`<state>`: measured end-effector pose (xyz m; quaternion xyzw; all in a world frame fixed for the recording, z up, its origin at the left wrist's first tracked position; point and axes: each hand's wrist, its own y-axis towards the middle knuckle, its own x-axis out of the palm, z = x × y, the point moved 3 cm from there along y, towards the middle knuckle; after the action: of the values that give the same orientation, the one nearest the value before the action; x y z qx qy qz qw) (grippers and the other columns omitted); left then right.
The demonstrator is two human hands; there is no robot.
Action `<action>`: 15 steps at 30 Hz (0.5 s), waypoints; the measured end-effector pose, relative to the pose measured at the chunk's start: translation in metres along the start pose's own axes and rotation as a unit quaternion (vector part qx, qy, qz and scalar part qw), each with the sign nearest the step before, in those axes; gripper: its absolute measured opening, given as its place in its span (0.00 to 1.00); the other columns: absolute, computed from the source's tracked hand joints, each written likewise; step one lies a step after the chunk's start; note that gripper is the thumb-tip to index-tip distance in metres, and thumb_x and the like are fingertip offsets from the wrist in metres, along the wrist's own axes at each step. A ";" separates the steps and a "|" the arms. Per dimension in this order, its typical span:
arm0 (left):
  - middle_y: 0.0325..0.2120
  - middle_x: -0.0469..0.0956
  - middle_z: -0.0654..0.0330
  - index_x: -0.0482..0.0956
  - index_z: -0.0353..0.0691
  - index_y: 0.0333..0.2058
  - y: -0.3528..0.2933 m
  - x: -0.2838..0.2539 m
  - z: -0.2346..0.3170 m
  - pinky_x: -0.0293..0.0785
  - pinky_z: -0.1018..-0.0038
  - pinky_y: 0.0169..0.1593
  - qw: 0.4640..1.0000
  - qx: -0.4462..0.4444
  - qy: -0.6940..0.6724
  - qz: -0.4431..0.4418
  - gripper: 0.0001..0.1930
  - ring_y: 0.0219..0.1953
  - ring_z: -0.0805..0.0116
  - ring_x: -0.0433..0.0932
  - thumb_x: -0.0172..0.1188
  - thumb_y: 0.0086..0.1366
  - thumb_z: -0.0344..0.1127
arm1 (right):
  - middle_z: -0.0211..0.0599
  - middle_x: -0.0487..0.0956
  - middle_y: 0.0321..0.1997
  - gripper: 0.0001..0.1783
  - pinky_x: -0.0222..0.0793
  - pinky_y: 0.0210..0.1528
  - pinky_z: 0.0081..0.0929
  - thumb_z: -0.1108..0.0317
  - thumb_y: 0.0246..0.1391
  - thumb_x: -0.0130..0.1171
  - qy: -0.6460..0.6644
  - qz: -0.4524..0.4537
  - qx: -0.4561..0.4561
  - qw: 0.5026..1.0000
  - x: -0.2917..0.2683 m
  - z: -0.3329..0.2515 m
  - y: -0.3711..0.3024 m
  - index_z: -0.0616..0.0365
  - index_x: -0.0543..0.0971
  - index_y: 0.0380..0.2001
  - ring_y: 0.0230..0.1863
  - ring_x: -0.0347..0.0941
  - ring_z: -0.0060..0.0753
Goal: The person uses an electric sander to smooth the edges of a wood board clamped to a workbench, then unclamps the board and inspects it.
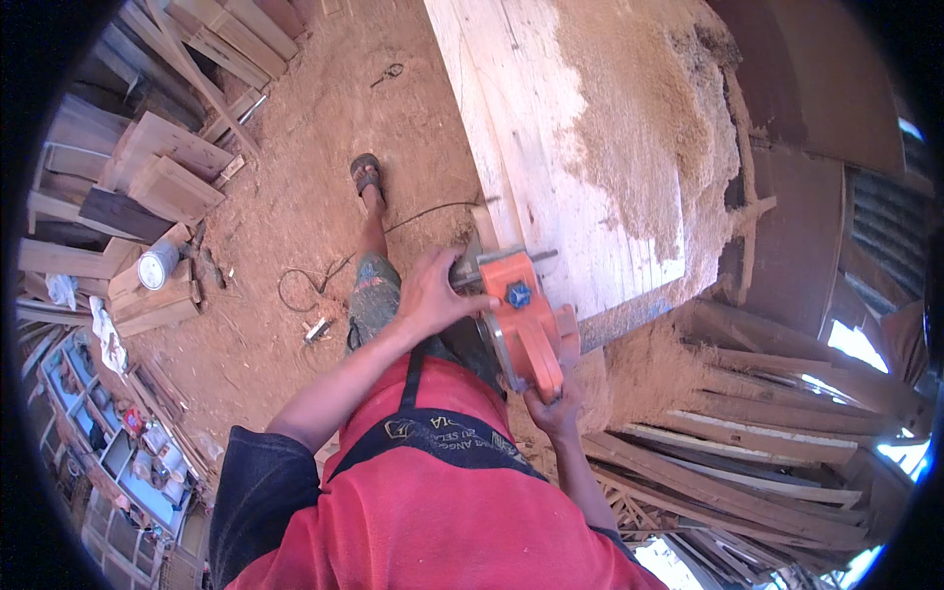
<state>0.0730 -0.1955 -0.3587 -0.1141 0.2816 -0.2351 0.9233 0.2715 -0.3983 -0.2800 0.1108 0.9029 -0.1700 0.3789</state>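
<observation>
An orange power planer (526, 320) rests on the near end of a wide pale plank (551, 167). My left hand (433, 295) is wrapped around the tool's front grip. My right hand (556, 398) grasps its rear handle from below. A thick heap of sawdust (639, 128) covers the plank's right part and spills over its edge. My red shirt and dark apron fill the bottom of the view, and my leg and sandalled foot (366, 175) stand on the dirt floor beside the plank.
A black cable (324, 280) loops across the sawdust-covered dirt floor. Stacked boards and offcuts (157, 177) lie at the left with a round tin (155, 267). Curved wooden slats (747, 442) pile up at the lower right. Shelves with small items (108, 433) stand at the far left.
</observation>
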 end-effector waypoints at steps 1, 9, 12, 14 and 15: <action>0.43 0.77 0.47 0.78 0.33 0.51 0.018 -0.014 -0.003 0.75 0.59 0.53 1.000 0.019 -0.007 0.018 0.45 0.49 0.49 0.77 0.82 0.40 0.58 | 0.46 0.81 0.28 0.17 0.76 0.33 0.41 0.67 0.41 0.72 0.016 0.020 -0.033 0.999 0.004 -0.020 0.025 0.58 0.81 0.37 0.30 0.81 0.53; 0.45 0.77 0.46 0.79 0.29 0.53 0.197 -0.142 -0.022 0.74 0.61 0.57 0.994 0.029 -0.047 0.090 0.47 0.50 0.50 0.77 0.84 0.38 0.54 | 0.43 0.79 0.24 0.14 0.72 0.28 0.34 0.70 0.44 0.69 0.087 0.008 -0.047 0.995 0.054 -0.133 0.232 0.62 0.79 0.35 0.22 0.78 0.37; 0.48 0.76 0.44 0.79 0.28 0.54 0.274 -0.194 -0.030 0.73 0.61 0.58 0.993 -0.024 -0.095 0.069 0.49 0.54 0.50 0.76 0.85 0.36 0.55 | 0.43 0.78 0.22 0.12 0.72 0.27 0.35 0.70 0.44 0.68 0.099 0.013 -0.053 0.994 0.070 -0.184 0.316 0.62 0.78 0.32 0.22 0.78 0.37; 0.50 0.76 0.43 0.78 0.29 0.55 0.326 -0.233 -0.032 0.73 0.62 0.59 0.994 -0.002 -0.032 0.107 0.50 0.55 0.49 0.76 0.85 0.36 0.55 | 0.43 0.78 0.22 0.11 0.71 0.27 0.35 0.70 0.44 0.67 0.106 0.009 -0.046 0.993 0.079 -0.221 0.374 0.62 0.78 0.31 0.22 0.78 0.37; 0.50 0.76 0.43 0.78 0.29 0.55 0.352 -0.252 -0.033 0.73 0.62 0.59 0.994 -0.001 -0.032 0.108 0.50 0.55 0.49 0.76 0.85 0.36 0.55 | 0.43 0.77 0.22 0.11 0.71 0.27 0.35 0.70 0.44 0.67 0.107 0.010 -0.047 0.993 0.085 -0.238 0.403 0.62 0.78 0.30 0.21 0.77 0.37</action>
<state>0.0001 0.2318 -0.3890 -0.0913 0.2627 -0.1296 0.9518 0.1917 0.0705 -0.2755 0.1194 0.9440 -0.1114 0.2868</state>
